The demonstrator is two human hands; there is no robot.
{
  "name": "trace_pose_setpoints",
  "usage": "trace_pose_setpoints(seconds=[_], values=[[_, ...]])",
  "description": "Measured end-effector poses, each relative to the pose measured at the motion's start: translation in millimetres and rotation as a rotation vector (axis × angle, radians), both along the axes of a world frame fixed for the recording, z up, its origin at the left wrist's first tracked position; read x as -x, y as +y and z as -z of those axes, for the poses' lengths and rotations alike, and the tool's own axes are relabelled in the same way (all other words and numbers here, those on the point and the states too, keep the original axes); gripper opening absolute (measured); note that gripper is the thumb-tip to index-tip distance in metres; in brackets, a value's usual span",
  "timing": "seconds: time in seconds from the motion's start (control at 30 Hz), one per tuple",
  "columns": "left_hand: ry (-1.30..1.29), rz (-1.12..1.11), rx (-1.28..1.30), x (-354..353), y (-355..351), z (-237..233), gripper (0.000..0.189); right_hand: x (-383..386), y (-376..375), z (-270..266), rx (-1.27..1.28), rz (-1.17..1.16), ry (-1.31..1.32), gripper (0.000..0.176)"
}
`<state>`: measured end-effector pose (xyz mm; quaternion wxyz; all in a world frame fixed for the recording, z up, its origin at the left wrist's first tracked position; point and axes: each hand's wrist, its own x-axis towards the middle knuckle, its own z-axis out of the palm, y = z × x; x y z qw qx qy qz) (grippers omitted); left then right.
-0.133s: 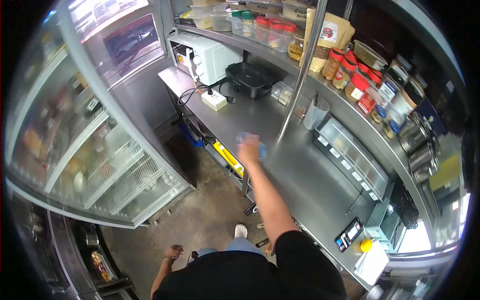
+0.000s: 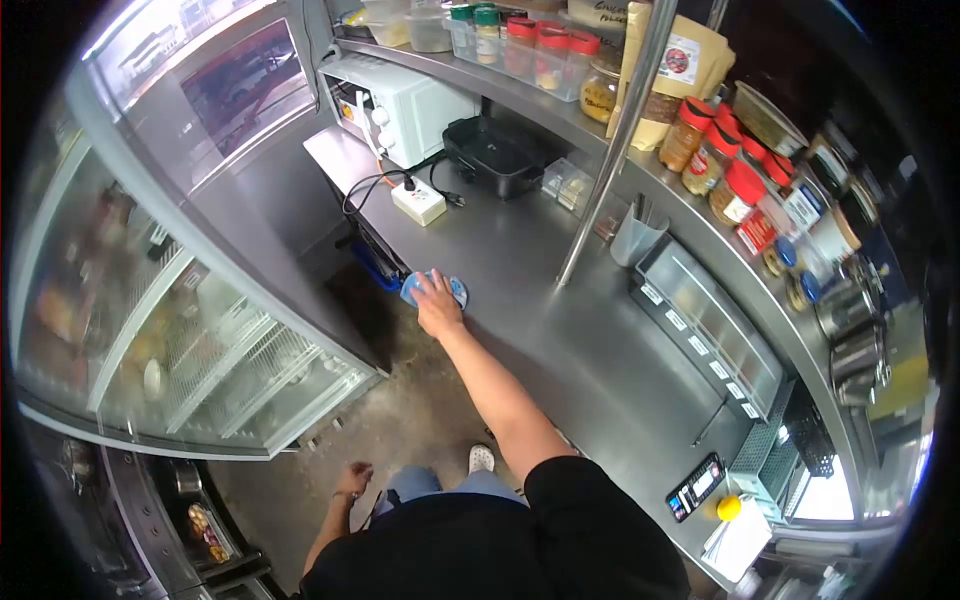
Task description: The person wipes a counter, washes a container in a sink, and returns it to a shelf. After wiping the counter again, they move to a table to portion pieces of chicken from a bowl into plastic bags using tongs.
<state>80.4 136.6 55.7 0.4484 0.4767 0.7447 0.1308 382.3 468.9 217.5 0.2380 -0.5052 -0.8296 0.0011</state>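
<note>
My right hand (image 2: pixel 438 308) presses a blue and white cloth (image 2: pixel 460 292) onto the steel counter (image 2: pixel 520 262), close to its front edge. The fingers lie over the cloth, which sticks out on both sides of the hand. Beside my left leg hangs my left hand (image 2: pixel 354 479), over the floor, with nothing in it and its fingers loosely apart. Nearest to the cloth on the counter is a white power outlet box (image 2: pixel 419 204) with a black plug and cables.
A white microwave (image 2: pixel 400 110) and a black electric pan (image 2: pixel 494 155) stand at the back. A steel post (image 2: pixel 610 170) rises from the counter. A lidded container (image 2: pixel 710 315), a phone (image 2: pixel 696 488) and a yellow ball-shaped thing (image 2: pixel 729 508) lie rightward. A glass-door fridge (image 2: pixel 230 330) stands open at left.
My right hand has moved left with the cloth, to the counter's front edge. The head view has shifted slightly. My left hand still hangs at my side.
</note>
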Motion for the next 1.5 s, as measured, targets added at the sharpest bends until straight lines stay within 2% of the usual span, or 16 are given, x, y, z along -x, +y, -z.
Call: trace_pose_setpoints(seconds=[0.1, 0.17, 0.23, 0.3, 0.47, 0.67, 0.73, 0.77, 0.83, 0.97, 1.03, 1.07, 1.13, 1.23, 1.4, 1.5], values=[[-0.095, 0.009, -0.055, -33.4, 62.9, -66.2, 0.024, -20.6, -30.1, 9.9, -0.027, -0.150, 0.096, 0.031], [-0.135, 0.033, -0.111, -48.6, 116.5, -92.1, 0.025, -52.8, -60.4, -8.0, 0.056, -0.044, 0.195, 0.031], [-0.447, 0.066, -0.284, -75.9, 172.7, -129.1, 0.021, -90.3, -65.1, -2.5, 0.074, 0.180, 0.209, 0.033], [-0.540, 0.106, -0.213, -111.0, 230.1, -199.2, 0.019, -121.2, -23.7, -11.4, 0.125, 0.373, 0.088, 0.034], [-0.630, 0.278, -0.493, -154.3, 392.0, -258.1, 0.018, -149.5, 119.1, -2.6, 0.004, 0.717, 0.051, 0.031], [-0.604, -0.012, -0.578, -201.6, 619.4, -266.3, 0.037, -96.6, 91.5, -13.7, 0.133, 0.367, 0.135, 0.032], [-0.350, 0.000, -0.634, -216.7, 668.6, -246.3, 0.037, -129.8, 108.9, -6.3, 0.540, 0.537, 0.849, 0.048], [-0.350, 0.009, -0.627, -219.5, 684.9, -239.5, 0.037, -135.2, 121.3, -29.0, 0.504, 0.669, 1.135, 0.056], [0.085, 0.483, -0.284, -225.6, 710.7, -227.5, 0.047, -150.2, 154.8, -72.4, 0.461, 0.825, 1.600, 0.080], [0.221, 0.586, -0.243, -242.3, 754.8, -149.4, 0.059, -155.2, 207.8, -93.2, 0.615, 0.966, 1.502, 0.086], [0.087, -0.063, -0.056, -261.9, 761.4, -133.2, 0.077, -159.5, 223.1, -84.8, 0.639, 1.021, 1.531, 0.074], [0.084, -0.058, -0.057, -270.4, 760.5, -137.5, 0.077, -165.4, 227.9, -73.8, 0.641, 1.001, 1.575, 0.065], [-0.296, -0.413, 0.044, -281.0, 757.2, -150.6, 0.090, -167.8, 234.0, -58.7, 0.550, 0.987, 1.675, 0.044], [-0.472, -0.466, 0.155, -282.7, 779.9, -119.4, 0.097, -157.2, 232.4, -64.6, 0.437, 1.032, 1.655, 0.043], [-0.672, -0.320, 0.097, -269.4, 711.0, -226.9, 0.109, -142.6, 222.7, -74.1, 0.361, 1.043, 1.648, 0.036], [-0.725, -0.282, 0.219, -263.7, 709.6, -237.4, 0.105, -138.2, 216.2, -76.4, 0.325, 1.059, 1.642, 0.033]])
